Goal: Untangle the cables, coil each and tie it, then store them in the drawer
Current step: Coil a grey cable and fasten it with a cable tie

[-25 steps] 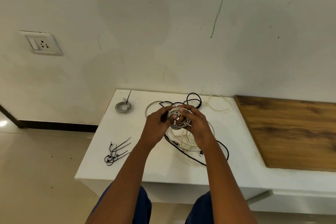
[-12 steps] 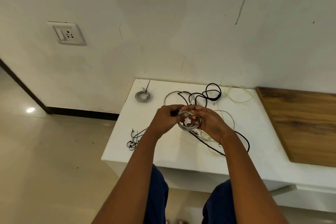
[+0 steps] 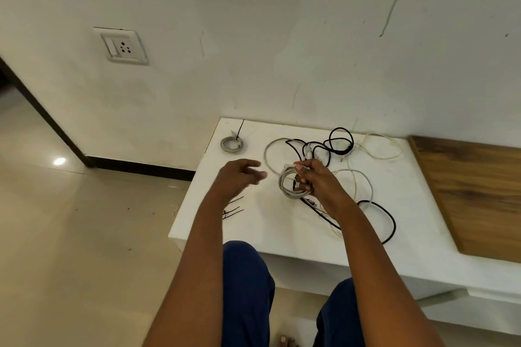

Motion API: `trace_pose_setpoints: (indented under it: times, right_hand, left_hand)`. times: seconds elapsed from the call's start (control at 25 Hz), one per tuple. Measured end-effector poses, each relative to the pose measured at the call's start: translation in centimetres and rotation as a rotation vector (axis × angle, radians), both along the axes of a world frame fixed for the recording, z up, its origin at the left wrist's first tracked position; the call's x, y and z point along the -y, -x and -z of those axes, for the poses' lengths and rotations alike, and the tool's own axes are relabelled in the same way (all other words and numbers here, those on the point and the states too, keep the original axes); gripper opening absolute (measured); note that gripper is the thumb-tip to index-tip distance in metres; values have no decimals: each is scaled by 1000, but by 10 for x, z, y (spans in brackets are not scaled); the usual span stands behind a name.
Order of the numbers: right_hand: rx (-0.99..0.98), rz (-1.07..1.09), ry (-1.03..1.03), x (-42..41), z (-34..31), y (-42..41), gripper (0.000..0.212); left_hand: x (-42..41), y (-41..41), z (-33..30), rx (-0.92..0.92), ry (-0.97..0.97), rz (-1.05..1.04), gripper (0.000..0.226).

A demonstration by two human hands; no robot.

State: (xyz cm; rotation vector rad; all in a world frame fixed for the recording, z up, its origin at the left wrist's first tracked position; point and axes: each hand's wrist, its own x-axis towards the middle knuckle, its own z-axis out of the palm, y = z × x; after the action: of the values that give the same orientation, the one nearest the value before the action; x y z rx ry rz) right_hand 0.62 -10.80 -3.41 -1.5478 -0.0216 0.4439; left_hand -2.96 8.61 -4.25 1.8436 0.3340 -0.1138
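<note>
white table (image 3: 282,234) against wall. loose tangled cables (image 3: 338,146) on table, behind hands. right hand (image 3: 318,180) above table middle, fingers clamped on grey coil (image 3: 287,186). left hand (image 3: 239,177) above table's left part, fingers apart, empty. tied coil (image 3: 231,144) at table's far left corner.

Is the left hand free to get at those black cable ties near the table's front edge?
Probably yes. The left hand is open, holds nothing and hovers just above the black cable ties; nothing lies between them. The right hand holds the grey coil.
</note>
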Motion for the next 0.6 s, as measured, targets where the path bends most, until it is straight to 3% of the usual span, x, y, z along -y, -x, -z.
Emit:
trace_pose_setpoints:
  times: [0.08,0.16,0.36,0.6]
  right_hand:
    - [-3,16,-13,1,0,0,7]
    - [-5,16,-14,2,-1,-1,8]
    - [14,30,19,-3,-1,-1,13]
    - [25,19,42,-5,-1,0,10]
  left_hand:
    - [-30,9,14,-125,-345,-252,25]
    - [-50,19,26,-305,-513,-414,27]
    - [-56,25,40,-428,-403,-439,48]
    - [-48,21,46,-370,-390,-430,44]
